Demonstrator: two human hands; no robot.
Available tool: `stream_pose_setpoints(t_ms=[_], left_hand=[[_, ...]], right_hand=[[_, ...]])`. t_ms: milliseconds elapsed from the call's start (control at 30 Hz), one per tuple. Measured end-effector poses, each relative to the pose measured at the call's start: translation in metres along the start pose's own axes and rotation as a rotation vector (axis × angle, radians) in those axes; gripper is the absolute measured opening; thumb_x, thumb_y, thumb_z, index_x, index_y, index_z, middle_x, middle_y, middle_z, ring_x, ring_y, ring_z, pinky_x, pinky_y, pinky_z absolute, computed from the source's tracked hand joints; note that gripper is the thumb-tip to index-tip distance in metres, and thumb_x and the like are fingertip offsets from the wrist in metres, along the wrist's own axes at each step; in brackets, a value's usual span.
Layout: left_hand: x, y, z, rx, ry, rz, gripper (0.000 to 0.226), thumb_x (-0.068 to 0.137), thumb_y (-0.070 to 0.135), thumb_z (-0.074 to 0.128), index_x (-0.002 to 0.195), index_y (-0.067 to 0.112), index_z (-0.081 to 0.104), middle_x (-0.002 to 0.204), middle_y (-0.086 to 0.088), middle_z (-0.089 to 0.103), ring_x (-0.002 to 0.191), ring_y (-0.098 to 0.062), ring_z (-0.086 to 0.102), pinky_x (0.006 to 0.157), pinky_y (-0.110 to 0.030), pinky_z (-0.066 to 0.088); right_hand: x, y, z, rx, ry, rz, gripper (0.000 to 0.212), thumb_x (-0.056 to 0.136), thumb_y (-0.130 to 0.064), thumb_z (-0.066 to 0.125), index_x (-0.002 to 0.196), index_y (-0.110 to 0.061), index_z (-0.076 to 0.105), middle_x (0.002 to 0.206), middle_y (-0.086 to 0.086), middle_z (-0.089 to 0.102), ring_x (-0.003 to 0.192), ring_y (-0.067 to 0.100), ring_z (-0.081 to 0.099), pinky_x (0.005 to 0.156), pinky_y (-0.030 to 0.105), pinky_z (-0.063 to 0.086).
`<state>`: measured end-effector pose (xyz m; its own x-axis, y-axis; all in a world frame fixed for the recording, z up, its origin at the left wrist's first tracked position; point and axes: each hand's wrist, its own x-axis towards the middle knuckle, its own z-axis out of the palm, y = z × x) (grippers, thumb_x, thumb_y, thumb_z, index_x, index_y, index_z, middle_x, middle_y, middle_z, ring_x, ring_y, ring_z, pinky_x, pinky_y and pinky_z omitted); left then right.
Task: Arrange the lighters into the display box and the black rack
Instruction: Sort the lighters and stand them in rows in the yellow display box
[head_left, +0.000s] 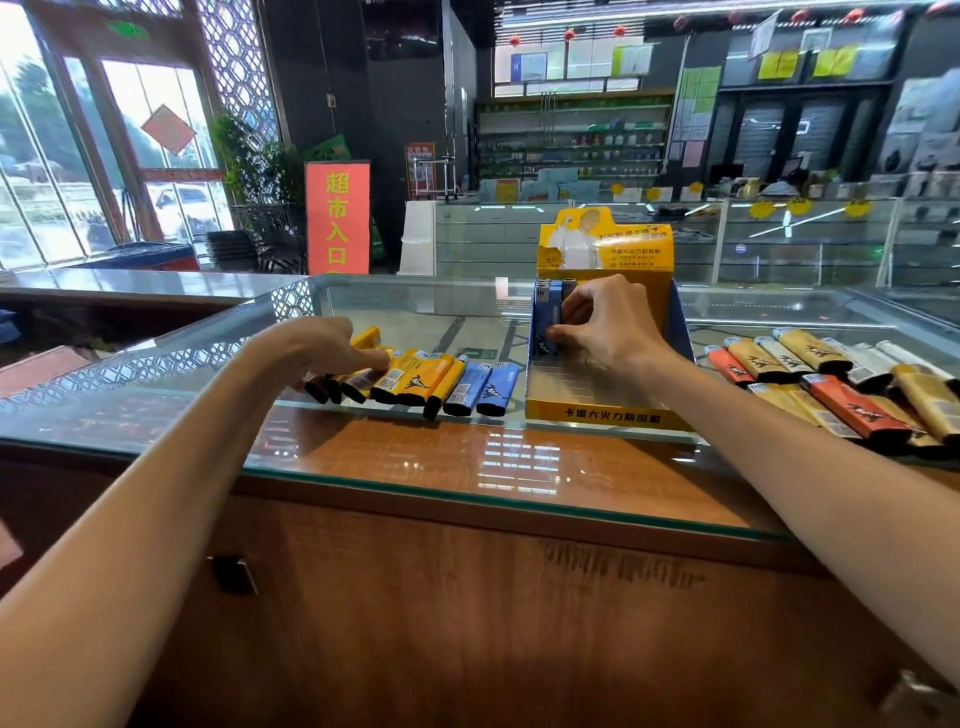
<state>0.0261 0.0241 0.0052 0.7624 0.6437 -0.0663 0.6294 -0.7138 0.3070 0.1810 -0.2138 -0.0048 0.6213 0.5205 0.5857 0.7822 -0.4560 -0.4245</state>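
Observation:
A yellow display box (602, 413) stands on the glass counter, with several blue lighters (546, 317) upright at its back left. My right hand (608, 327) reaches into the box and pinches one of those blue lighters. Left of the box lies a row of yellow lighters (415, 382) and two blue lighters (483, 389) flat on the glass. My left hand (332, 353) rests on the left end of that row, its fingers curled over a yellow lighter. The black rack is not in view.
A heap of orange, gold and white lighters (841, 384) lies right of the box. The glass counter (467, 457) has a wooden front below. Behind it are a red floor sign (337, 218) and shop shelves.

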Motion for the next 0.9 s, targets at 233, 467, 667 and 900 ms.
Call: stream_pose_setpoints(t_ms=[233, 467, 667, 900], left_hand=[[-0.005, 0.01, -0.004, 0.012, -0.024, -0.013, 0.044, 0.081, 0.046, 0.067, 0.072, 0.006, 0.051, 0.071, -0.009, 0.056, 0.058, -0.018, 0.053, 0.046, -0.025, 0.042], [-0.005, 0.014, -0.003, 0.045, 0.076, -0.019, 0.036, 0.079, 0.035, 0.071, 0.066, 0.007, 0.051, 0.061, -0.006, 0.055, 0.049, -0.015, 0.05, 0.037, -0.019, 0.035], [-0.002, 0.011, -0.001, -0.135, 0.128, -0.019, 0.029, 0.082, 0.021, 0.069, 0.07, 0.005, 0.049, 0.062, -0.007, 0.052, 0.048, -0.015, 0.049, 0.036, -0.022, 0.035], [0.002, 0.006, -0.013, -0.824, 0.099, 0.175, 0.018, 0.091, 0.009, 0.055, 0.076, -0.001, 0.053, 0.068, -0.014, 0.06, 0.04, -0.005, 0.06, 0.038, -0.014, 0.045]], right_hand=[[-0.003, -0.001, -0.001, -0.016, 0.007, 0.026, 0.032, 0.077, -0.022, 0.075, 0.102, -0.004, 0.067, 0.103, 0.013, 0.069, 0.095, 0.023, 0.063, 0.084, 0.04, 0.054], [-0.002, 0.0, -0.003, 0.01, -0.023, 0.013, 0.03, 0.078, -0.02, 0.075, 0.102, -0.004, 0.067, 0.102, 0.013, 0.069, 0.095, 0.022, 0.063, 0.085, 0.038, 0.054], [-0.003, 0.001, -0.005, 0.008, -0.053, 0.035, 0.026, 0.083, -0.021, 0.071, 0.103, -0.004, 0.066, 0.103, 0.013, 0.068, 0.097, 0.024, 0.062, 0.085, 0.041, 0.054], [0.0, 0.001, -0.012, 0.02, 0.0, 0.083, 0.027, 0.086, -0.026, 0.067, 0.105, -0.006, 0.065, 0.1, 0.007, 0.067, 0.091, 0.021, 0.061, 0.083, 0.037, 0.054]])
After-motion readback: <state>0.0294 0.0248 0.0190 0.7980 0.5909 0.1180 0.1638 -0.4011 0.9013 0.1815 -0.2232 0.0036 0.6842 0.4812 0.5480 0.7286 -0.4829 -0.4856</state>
